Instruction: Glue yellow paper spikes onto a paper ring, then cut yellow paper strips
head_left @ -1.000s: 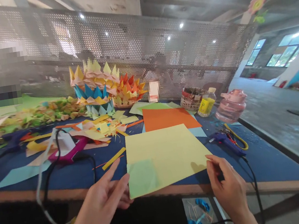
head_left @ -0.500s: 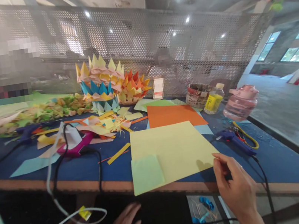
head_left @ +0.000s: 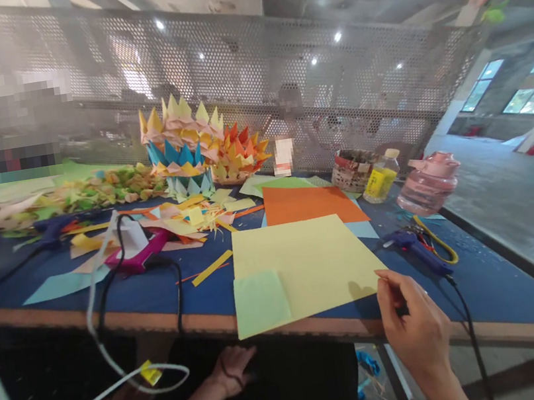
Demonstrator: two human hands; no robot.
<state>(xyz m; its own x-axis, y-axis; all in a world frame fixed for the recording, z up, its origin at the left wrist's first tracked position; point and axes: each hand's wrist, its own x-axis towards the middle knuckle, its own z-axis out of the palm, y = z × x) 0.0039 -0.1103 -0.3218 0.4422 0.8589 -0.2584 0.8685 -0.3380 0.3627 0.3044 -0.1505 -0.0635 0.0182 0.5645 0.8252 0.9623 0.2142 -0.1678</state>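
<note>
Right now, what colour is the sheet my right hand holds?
The paper sheet is pale yellow, shown best in the head view.

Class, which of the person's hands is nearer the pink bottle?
Right. The right hand is at the yellow sheet, in front and left of the pink bottle; the left hand is farther left, below the table edge.

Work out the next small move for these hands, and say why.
Probably raise the left hand to the near left corner of the pale yellow sheet: that corner juts past the edge of the table with the green square on it, while only the right hand holds the sheet.
</note>
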